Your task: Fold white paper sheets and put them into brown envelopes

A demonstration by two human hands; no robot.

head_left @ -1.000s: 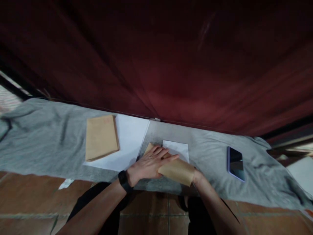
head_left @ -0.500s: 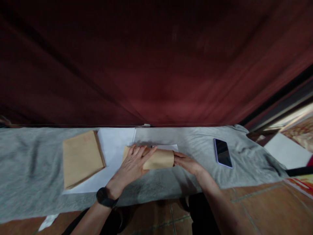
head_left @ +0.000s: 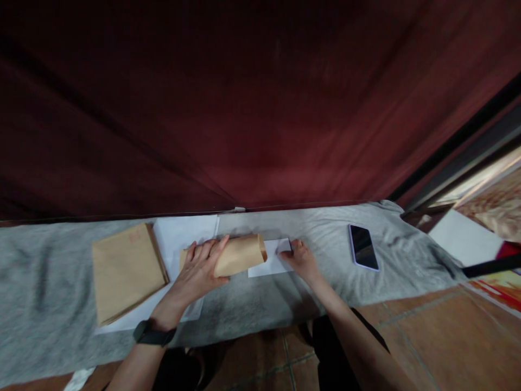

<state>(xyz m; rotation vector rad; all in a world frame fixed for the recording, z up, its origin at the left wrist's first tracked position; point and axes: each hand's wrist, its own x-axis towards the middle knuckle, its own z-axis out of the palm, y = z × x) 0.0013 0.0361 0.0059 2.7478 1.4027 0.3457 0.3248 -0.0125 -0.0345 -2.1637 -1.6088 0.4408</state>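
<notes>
My left hand [head_left: 202,270] is wrapped over the left part of a brown paper envelope [head_left: 240,254]. The envelope bulges, and its gaping end faces right. Beside that end, a small white sheet of paper [head_left: 266,264] lies on the grey cloth, its left part tucked behind or under the envelope; I cannot tell which. At the sheet's right edge, my right hand [head_left: 301,259] pinches it between thumb and curled fingers. A stack of brown envelopes [head_left: 128,274] rests left of my left hand, on top of larger white sheets [head_left: 185,231].
A phone [head_left: 363,247] with a pale purple case lies right of my right hand. Grey cloth [head_left: 325,222] covers the long surface, which ends at a dark red upright panel [head_left: 260,136]. Tiled floor [head_left: 431,331] shows along the near side. A white board or sheet [head_left: 466,237] stands far right.
My right hand has come out of the envelope's open end and now grips the white paper's right edge. My left hand and the envelope have shifted left, uncovering more of the paper.
</notes>
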